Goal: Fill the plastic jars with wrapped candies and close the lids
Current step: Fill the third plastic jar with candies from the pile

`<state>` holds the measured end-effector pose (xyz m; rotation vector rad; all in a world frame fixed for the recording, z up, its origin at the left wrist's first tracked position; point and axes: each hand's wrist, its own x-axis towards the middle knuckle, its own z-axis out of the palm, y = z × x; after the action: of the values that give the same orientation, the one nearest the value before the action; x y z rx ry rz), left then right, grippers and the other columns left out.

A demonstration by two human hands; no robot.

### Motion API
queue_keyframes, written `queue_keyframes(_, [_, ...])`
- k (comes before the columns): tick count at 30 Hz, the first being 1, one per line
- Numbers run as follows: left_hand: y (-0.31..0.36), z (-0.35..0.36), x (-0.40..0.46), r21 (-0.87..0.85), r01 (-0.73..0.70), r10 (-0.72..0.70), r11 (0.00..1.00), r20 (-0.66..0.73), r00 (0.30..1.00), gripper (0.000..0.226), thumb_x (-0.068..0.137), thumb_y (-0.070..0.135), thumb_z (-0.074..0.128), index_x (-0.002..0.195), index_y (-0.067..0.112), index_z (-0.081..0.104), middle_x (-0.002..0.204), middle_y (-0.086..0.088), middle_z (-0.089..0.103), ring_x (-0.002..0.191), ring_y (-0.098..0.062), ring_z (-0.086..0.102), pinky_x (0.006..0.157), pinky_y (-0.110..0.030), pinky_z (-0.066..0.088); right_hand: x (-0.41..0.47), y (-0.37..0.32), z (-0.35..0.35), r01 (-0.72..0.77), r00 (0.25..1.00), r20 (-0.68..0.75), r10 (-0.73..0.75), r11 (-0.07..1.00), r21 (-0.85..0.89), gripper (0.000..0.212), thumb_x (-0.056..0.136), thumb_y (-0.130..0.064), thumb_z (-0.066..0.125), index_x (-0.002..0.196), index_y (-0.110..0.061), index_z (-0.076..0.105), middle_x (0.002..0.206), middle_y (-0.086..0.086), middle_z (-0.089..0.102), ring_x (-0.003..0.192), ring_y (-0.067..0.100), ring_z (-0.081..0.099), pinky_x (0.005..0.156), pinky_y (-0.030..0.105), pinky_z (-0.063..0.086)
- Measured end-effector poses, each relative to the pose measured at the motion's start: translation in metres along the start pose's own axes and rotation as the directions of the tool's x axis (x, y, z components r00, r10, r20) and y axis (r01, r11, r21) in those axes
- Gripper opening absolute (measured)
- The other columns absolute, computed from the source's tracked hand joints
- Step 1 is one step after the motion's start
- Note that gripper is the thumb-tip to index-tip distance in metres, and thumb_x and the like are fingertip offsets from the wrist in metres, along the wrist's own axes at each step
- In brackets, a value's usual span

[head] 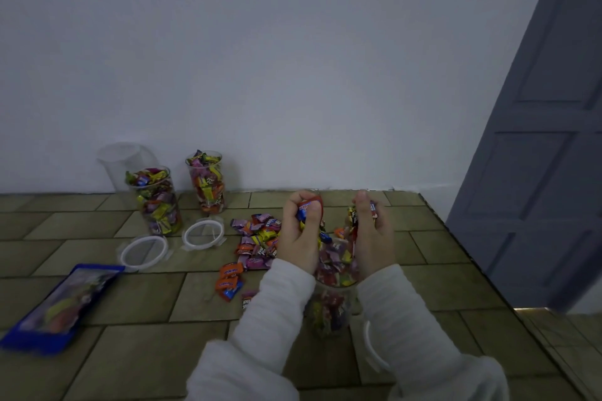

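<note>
Both hands hover over a clear plastic jar (pixel 332 306) that stands between my forearms and is nearly full of wrapped candies. My left hand (pixel 301 231) grips a bunch of candies in red and blue wrappers. My right hand (pixel 371 231) grips another bunch. A loose pile of wrapped candies (pixel 257 237) lies on the table left of my hands. Two filled jars stand uncovered near the wall, one on the left (pixel 156 202) and one further right (pixel 207 184). Two white-rimmed lids (pixel 143 252) (pixel 203 234) lie flat in front of them. A third lid (pixel 371 345) lies under my right forearm.
An empty clear jar (pixel 125 162) stands behind the left filled jar by the wall. A blue candy bag (pixel 62 306) lies at the front left. The tiled table's right edge (pixel 465 254) runs diagonally, with a grey door (pixel 540 140) beyond it.
</note>
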<state>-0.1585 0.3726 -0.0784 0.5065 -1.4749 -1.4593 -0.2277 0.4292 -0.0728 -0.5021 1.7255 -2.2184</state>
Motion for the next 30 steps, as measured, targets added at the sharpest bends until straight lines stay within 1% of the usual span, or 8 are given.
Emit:
queue_keyframes(6, [-0.005,-0.003,-0.003,-0.129,0.064,-0.062,0.990,0.017,0.998,0.023,0.087,0.002,0.062,0.090,0.025,0.059,0.083,-0.004,0.059,0.072,-0.017,0.059,0.067,-0.026,0.054,-0.004,-0.006,-0.001,0.009,1.000,-0.011,-0.008,1.000,0.025,0.024,0.091,-0.045,0.053,0.082,-0.024,0.060,0.076,-0.003,0.062,0.073,0.012,0.058,0.078,0.035,0.051])
queue_keyframes(11, [-0.011,-0.009,-0.001,-0.037,0.053,-0.053,0.998,-0.001,0.999,0.038,0.078,0.003,0.069,0.072,0.039,0.059,0.088,-0.004,0.060,0.083,-0.029,0.060,0.084,-0.049,0.052,-0.003,-0.004,-0.001,0.020,1.000,-0.005,-0.020,0.999,0.040,0.026,0.091,-0.045,0.054,0.082,-0.021,0.060,0.072,-0.002,0.058,0.071,0.013,0.054,0.072,0.035,0.046])
queue_keyframes(13, [-0.014,-0.009,0.000,-0.003,0.036,-0.036,0.999,0.001,0.999,0.038,0.078,0.004,0.072,0.070,0.038,0.058,0.087,0.006,0.063,0.086,-0.027,0.060,0.087,-0.048,0.052,-0.003,-0.004,-0.002,0.023,1.000,-0.005,-0.023,0.999,0.042,0.027,0.091,-0.045,0.053,0.082,-0.020,0.060,0.071,-0.002,0.058,0.069,0.013,0.054,0.069,0.031,0.046])
queue_keyframes(18, [-0.019,-0.004,-0.002,0.012,0.016,-0.016,1.000,0.009,1.000,0.019,0.074,0.028,0.077,0.075,0.026,0.058,0.076,-0.003,0.060,0.077,-0.023,0.059,0.083,-0.046,0.050,-0.005,-0.006,-0.004,0.058,0.998,-0.005,-0.058,0.998,0.007,0.028,0.094,-0.044,0.049,0.084,-0.019,0.059,0.073,-0.004,0.057,0.065,0.004,0.054,0.061,0.016,0.046])
queue_keyframes(21, [-0.018,-0.003,-0.003,-0.023,0.018,-0.017,1.000,0.046,0.999,0.014,0.076,0.034,0.073,0.076,0.025,0.062,0.076,-0.011,0.063,0.083,-0.032,0.065,0.079,-0.043,0.054,-0.006,-0.007,-0.004,0.056,0.998,0.003,-0.056,0.998,0.009,0.030,0.093,-0.046,0.049,0.088,-0.019,0.059,0.076,-0.002,0.059,0.069,0.009,0.056,0.068,0.024,0.048])
queue_keyframes(24, [-0.014,-0.003,-0.001,-0.104,0.060,-0.051,0.993,0.088,0.995,0.010,0.088,0.021,0.063,0.082,0.013,0.064,0.073,-0.006,0.070,0.083,-0.029,0.069,0.080,-0.040,0.054,-0.005,-0.006,-0.004,0.056,0.998,-0.012,-0.056,0.998,0.022,0.031,0.093,-0.046,0.049,0.087,-0.017,0.059,0.075,-0.001,0.058,0.070,0.011,0.055,0.068,0.026,0.048])
queue_keyframes(27, [-0.014,-0.005,-0.003,-0.162,0.100,-0.082,0.982,0.117,0.990,0.032,0.086,0.033,0.053,0.091,0.004,0.065,0.086,-0.010,0.074,0.087,-0.020,0.071,0.081,-0.028,0.055,-0.004,-0.004,-0.004,0.062,0.998,-0.023,-0.061,0.997,0.042,0.029,0.093,-0.044,0.052,0.085,-0.018,0.061,0.073,-0.004,0.059,0.072,0.011,0.056,0.071,0.029,0.048])
queue_keyframes(30, [-0.029,-0.008,-0.003,-0.172,0.198,-0.184,0.965,0.096,0.978,0.043,0.099,0.035,0.034,0.093,0.007,0.066,0.095,-0.008,0.074,0.093,-0.015,0.069,0.075,-0.018,0.052,-0.002,0.001,-0.004,0.050,0.999,-0.015,-0.049,0.998,0.040,0.025,0.091,-0.047,0.055,0.082,-0.025,0.062,0.072,-0.004,0.061,0.073,0.014,0.057,0.075,0.038,0.049])
